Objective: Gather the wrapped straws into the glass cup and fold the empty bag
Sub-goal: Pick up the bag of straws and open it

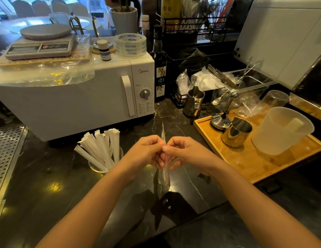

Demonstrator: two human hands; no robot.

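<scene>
I am working the second half of the job now. The straws are already standing bunched in the cup, which is sitting on the bench in front of the microwave, just below its door, and I am seeing no loose straws lying anywhere on the dark top. So by my reading the gathering is done and the folding is what I am doing.

The bag is being held upright and edge-on to the camera, in front of the microwave's lower right corner and to the right of the cup. My left hand and right hand are both curled nearly closed, thumbs and forefingers pinching the clear film from either side, knuckles almost touching each other. The bag's top tip is poking up above the hands and its lower part is hanging down toward the bench; I cannot tell whether its bottom is touching the surface. It looks flattened into a narrow strip, so I am judging one lengthwise fold to be in place or just being pressed.

Next, I think, I am needing to run the pinch along the crease to set it, then bring one end over the other to halve the length. The film is thin and slippery and will likely spring open, so I am planning firm pressure and perhaps laying it flat on the bench beside the cup.
</scene>
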